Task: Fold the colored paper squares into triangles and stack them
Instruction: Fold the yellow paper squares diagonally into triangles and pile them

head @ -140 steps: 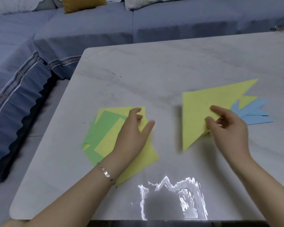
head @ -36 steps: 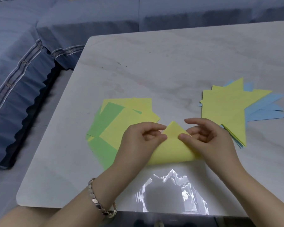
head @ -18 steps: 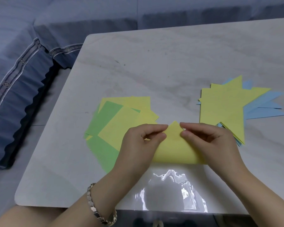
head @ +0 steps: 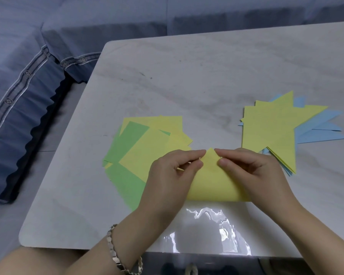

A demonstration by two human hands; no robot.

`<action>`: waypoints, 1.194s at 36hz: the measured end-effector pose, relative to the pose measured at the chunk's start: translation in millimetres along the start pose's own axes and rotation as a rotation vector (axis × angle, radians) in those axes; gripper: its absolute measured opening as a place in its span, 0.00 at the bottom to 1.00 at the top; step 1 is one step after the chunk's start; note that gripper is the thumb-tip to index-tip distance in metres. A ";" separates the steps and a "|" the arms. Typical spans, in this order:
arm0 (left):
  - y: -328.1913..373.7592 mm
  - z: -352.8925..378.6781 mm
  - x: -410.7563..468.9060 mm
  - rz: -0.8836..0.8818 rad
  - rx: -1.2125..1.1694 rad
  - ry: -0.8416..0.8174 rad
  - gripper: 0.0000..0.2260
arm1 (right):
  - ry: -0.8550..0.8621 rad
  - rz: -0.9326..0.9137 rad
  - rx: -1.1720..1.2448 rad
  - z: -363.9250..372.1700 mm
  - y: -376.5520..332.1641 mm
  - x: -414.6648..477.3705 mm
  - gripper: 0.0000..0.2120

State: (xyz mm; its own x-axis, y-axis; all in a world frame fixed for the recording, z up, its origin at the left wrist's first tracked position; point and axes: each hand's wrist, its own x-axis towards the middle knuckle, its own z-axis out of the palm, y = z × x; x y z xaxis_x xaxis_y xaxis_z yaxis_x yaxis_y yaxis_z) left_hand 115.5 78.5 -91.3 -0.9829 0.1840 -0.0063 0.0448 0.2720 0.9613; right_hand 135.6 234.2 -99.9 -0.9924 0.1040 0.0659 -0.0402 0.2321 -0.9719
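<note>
We pinch the yellow sheet (head: 213,185) at its 12 o'clock tip with left hand (head: 172,173) and right hand (head: 253,171); likely light, floppy.

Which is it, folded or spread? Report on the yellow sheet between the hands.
Folded: the yellow sheet doubles over along its near edge, tip pinched by left hand and right hand.

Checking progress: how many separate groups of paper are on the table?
3: unfolded pile at left, folded triangle stack at right, yellow sheet between them. Sheets underneath may be hidden.
</note>
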 end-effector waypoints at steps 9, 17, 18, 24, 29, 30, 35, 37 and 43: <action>2.0 2.0 -1.5 -0.004 -0.041 -0.012 0.17 | -0.002 -0.045 -0.062 -0.6 0.3 -1.7 0.17; 1.3 6.1 -1.4 -0.050 -0.115 0.013 0.12 | -0.017 -0.034 -0.046 -2.8 -0.1 0.0 0.16; 0.9 6.8 -0.2 -0.057 -0.132 0.027 0.12 | -0.017 -0.031 -0.044 -3.0 0.0 0.9 0.15; -1.1 9.6 20.7 -0.100 -0.113 0.018 0.10 | -0.046 -0.045 -0.115 -5.4 3.8 11.2 0.14; -8.2 8.3 45.1 -0.112 -0.012 -0.078 0.07 | -0.084 -0.044 -0.236 -7.5 11.7 26.9 0.08; -11.3 9.4 51.1 -0.121 0.012 -0.088 0.08 | -0.079 -0.040 -0.274 -7.0 14.2 30.9 0.06; -33.7 20.6 78.3 -0.151 0.112 -0.037 0.09 | -0.027 -0.284 -0.724 6.4 30.2 37.8 0.08; -43.4 22.7 86.3 -0.162 0.127 -0.005 0.10 | -0.094 -0.412 -0.801 14.0 38.0 31.5 0.07; -62.9 20.3 93.7 -0.186 0.199 0.044 0.07 | -0.279 -0.439 -0.866 22.3 67.2 8.6 0.09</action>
State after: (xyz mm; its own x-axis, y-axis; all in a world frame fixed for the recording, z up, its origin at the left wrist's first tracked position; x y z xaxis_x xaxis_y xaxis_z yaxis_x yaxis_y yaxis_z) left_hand 24.3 97.8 -157.9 -0.9841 0.0738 -0.1618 -0.1075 0.4780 0.8717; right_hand 121.7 229.1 -169.7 -0.9063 -0.3635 0.2157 -0.4203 0.8293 -0.3682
